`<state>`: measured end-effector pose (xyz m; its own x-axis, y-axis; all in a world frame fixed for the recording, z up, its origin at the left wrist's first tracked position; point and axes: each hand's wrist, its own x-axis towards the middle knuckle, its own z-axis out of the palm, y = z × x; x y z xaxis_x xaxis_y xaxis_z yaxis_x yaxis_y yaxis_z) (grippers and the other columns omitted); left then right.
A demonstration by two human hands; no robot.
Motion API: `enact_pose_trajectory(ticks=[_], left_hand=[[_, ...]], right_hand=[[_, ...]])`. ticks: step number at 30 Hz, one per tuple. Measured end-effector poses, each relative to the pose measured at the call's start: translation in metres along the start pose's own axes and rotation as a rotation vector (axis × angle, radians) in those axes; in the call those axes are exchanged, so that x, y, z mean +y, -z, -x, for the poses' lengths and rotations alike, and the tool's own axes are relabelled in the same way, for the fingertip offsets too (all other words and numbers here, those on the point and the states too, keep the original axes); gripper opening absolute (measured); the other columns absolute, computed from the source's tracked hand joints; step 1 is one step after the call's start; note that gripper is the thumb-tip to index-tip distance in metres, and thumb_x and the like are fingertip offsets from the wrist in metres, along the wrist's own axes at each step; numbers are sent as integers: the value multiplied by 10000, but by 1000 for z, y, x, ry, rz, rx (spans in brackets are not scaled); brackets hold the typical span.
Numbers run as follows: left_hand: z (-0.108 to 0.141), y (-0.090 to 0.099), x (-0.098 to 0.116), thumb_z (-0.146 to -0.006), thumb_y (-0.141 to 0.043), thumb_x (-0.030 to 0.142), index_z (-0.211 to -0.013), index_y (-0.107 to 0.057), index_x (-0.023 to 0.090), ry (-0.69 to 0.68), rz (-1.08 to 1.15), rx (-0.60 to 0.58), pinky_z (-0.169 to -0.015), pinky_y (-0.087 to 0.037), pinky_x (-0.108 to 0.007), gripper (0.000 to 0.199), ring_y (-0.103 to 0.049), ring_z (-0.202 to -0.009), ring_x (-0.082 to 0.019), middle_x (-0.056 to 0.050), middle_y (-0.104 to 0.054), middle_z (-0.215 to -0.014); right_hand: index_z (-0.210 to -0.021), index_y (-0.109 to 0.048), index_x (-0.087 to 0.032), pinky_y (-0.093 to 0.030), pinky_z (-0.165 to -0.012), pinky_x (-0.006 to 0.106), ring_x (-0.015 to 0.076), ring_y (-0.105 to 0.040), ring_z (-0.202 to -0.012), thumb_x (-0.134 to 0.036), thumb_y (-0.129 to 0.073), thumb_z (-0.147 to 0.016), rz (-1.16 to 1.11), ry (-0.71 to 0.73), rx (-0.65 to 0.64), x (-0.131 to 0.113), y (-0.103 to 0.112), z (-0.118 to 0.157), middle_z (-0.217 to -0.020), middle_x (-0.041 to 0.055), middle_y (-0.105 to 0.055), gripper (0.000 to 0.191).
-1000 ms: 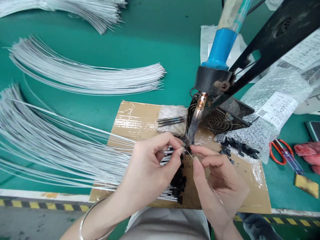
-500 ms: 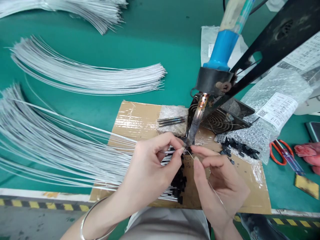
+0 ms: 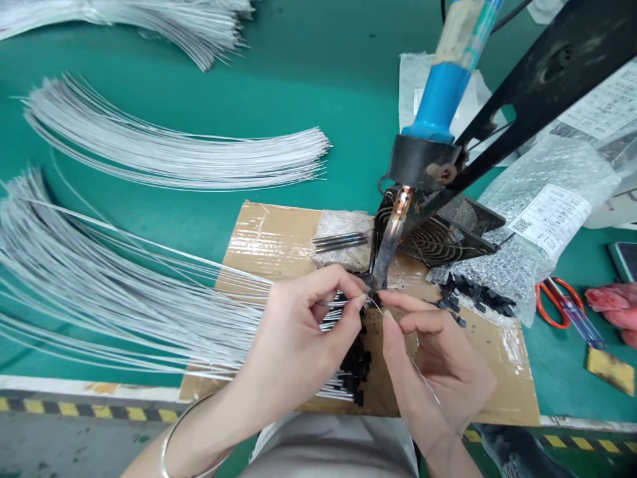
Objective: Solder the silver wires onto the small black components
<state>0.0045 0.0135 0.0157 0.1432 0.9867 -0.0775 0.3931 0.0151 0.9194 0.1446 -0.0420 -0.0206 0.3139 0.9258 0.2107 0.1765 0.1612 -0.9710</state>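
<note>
A soldering iron [image 3: 391,245] with a blue collar is clamped in a black stand, its tip pointing down between my hands. My left hand [image 3: 308,332] pinches a thin white wire [image 3: 326,303] close to that tip; the wire's very end is too small to make out. In my right hand [image 3: 438,358], thumb and fingers are closed on a thin strand of solder wire [image 3: 426,385], which reaches up to the iron's tip and trails down across the palm. Beneath my left hand lie many white wires [image 3: 199,312], with black connectors [image 3: 355,372] on their right ends.
Cardboard [image 3: 269,232] lies under the work. A small fan [image 3: 438,232] stands behind the iron, next to a pad with metal rods [image 3: 341,241]. To the right are loose black pieces [image 3: 478,295], bubble-wrap bags [image 3: 542,199] and red-handled scissors [image 3: 557,305]. Another wire bundle [image 3: 174,153] lies behind.
My right hand has shifted very slightly left, towards the iron's tip, with the solder wire. My left hand holds its place and grip.
</note>
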Motion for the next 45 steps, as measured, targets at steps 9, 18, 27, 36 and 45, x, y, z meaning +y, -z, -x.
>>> enact_pose_trajectory(ticks=[9,18,27,36,45], left_hand=[[1,-2,0,-856,-567,187,-731,-656,182,7,25,-3,-467,-351,-246,153,-537,-549,-119,-40,-750,-759],[2,-1,-1,-855,-564,203,-729,-665,181,8,9,6,-463,-359,-256,163,-672,-657,-181,-72,-775,-785],[2,-1,-1,-851,-569,200,-729,-658,185,16,18,-3,-471,-397,-241,151,-689,-685,-182,-63,-767,-776],[3,-2,-2,-856,-569,209,-733,-662,187,20,19,-8,-500,-444,-253,155,-712,-711,-201,-69,-775,-789],[2,-1,0,-857,-579,193,-729,-657,186,16,34,-10,-490,-430,-241,151,-703,-705,-180,-57,-771,-785]], right_hand=[[-860,-680,-234,-583,-931,227,146,-761,-995,-31,-745,-839,-11,25,-11,0,0,-2,-1113,-25,-804,214],[-886,-688,-239,-596,-920,245,154,-762,-989,-38,-756,-846,12,32,-6,1,1,0,-1122,-21,-804,216],[-878,-686,-237,-606,-900,258,166,-769,-971,-36,-743,-848,20,41,-21,1,2,-2,-1099,-3,-805,211],[-876,-685,-235,-620,-883,306,186,-774,-964,-66,-737,-873,44,34,-20,1,1,0,-1086,28,-808,177],[-881,-693,-243,-621,-870,308,189,-779,-961,-67,-756,-855,34,34,-15,0,0,0,-1080,18,-812,188]])
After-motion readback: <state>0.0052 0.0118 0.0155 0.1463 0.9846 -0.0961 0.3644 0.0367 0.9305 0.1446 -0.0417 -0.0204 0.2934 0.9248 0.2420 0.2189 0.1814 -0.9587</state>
